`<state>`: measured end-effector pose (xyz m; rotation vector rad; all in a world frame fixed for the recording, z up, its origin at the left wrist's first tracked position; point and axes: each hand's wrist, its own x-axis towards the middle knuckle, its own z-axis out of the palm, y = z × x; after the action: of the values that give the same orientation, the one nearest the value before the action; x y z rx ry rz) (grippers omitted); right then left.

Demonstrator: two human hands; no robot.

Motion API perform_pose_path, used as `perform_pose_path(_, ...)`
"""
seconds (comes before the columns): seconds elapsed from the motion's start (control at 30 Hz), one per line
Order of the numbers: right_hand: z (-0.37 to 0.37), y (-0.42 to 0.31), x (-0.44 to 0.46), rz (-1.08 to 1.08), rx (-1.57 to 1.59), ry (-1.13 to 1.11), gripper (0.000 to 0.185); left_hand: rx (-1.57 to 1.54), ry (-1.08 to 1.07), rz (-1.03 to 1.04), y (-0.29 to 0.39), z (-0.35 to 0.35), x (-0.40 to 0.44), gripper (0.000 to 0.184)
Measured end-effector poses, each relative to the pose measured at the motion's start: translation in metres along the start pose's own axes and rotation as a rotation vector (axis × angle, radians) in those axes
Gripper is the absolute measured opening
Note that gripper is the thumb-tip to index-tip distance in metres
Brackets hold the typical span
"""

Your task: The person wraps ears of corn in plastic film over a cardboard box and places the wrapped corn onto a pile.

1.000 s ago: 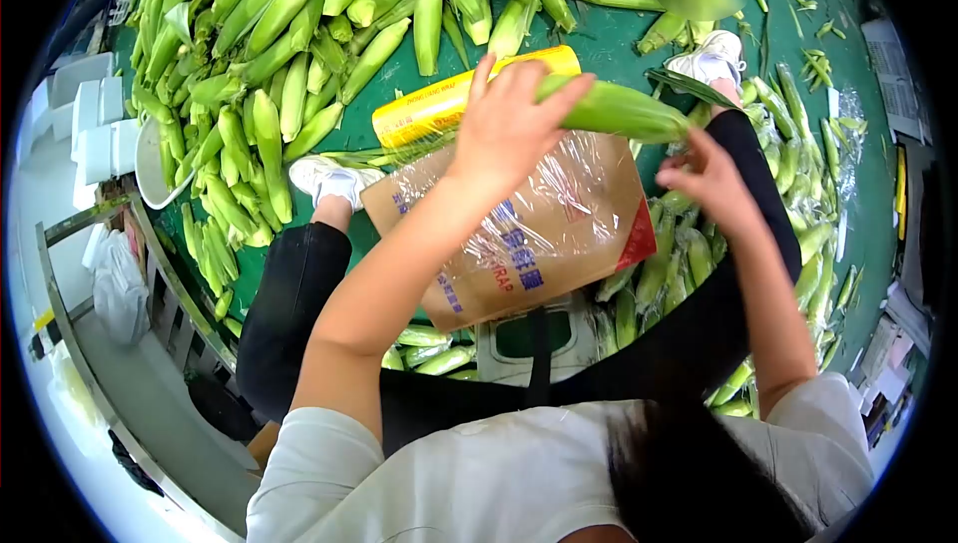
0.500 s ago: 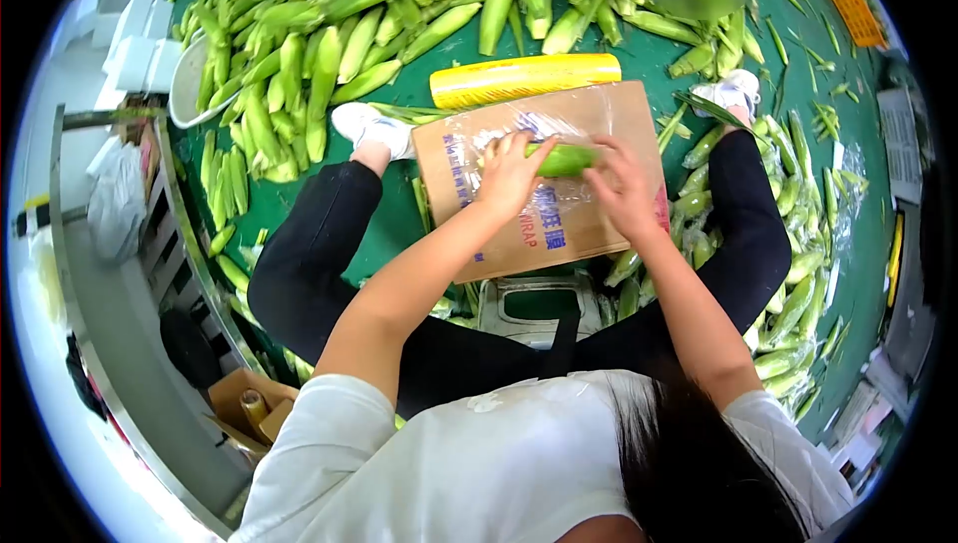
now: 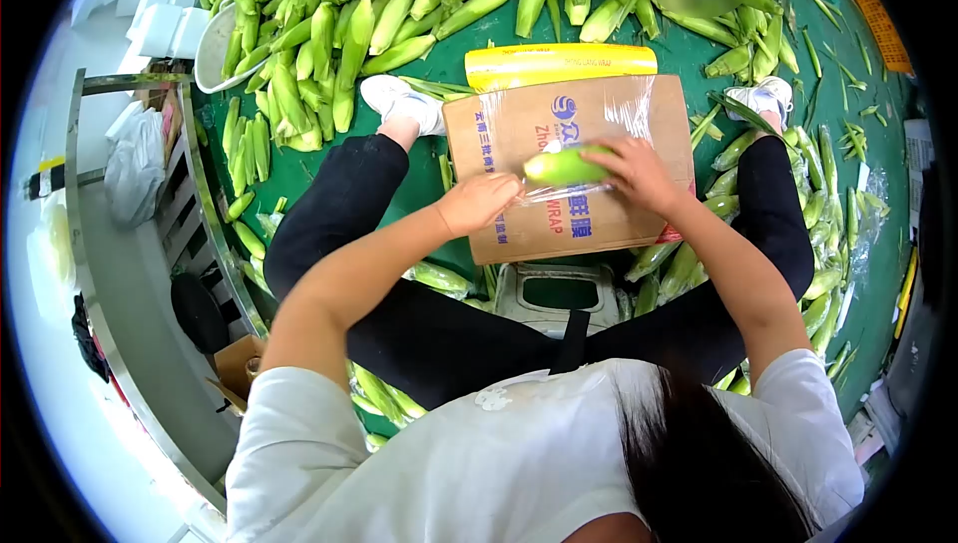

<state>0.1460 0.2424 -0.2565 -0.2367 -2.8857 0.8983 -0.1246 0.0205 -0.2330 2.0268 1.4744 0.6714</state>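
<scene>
Right hand (image 3: pixel 639 174) is gripping an ear of corn (image 3: pixel 565 168) over a cardboard box (image 3: pixel 509 229).
Left hand (image 3: pixel 484 204) is seemingly pinching plastic film (image 3: pixel 631 114); uneven pulling could tear it.

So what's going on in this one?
A seated person's right hand holds an ear of corn over a cardboard box. Clear film covers part of the box. The left hand is closed near the ear's pale end; whether it grips film is unclear. A yellow roll lies beyond, a corn heap farther off.
</scene>
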Motion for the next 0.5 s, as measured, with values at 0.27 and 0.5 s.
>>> perform_pose_path(0.27, -0.014, -0.016, 0.0, 0.078, 0.041, -0.103, 0.039, 0.367, -0.155, -0.417, -0.034, 0.016, 0.087, 0.031)
perform_pose_path(0.5, -0.019, 0.045, 0.101, 0.153, -0.215, 0.157, 0.038, -0.058, -0.08, -0.786, -0.08, -0.122, 0.166, 0.086)
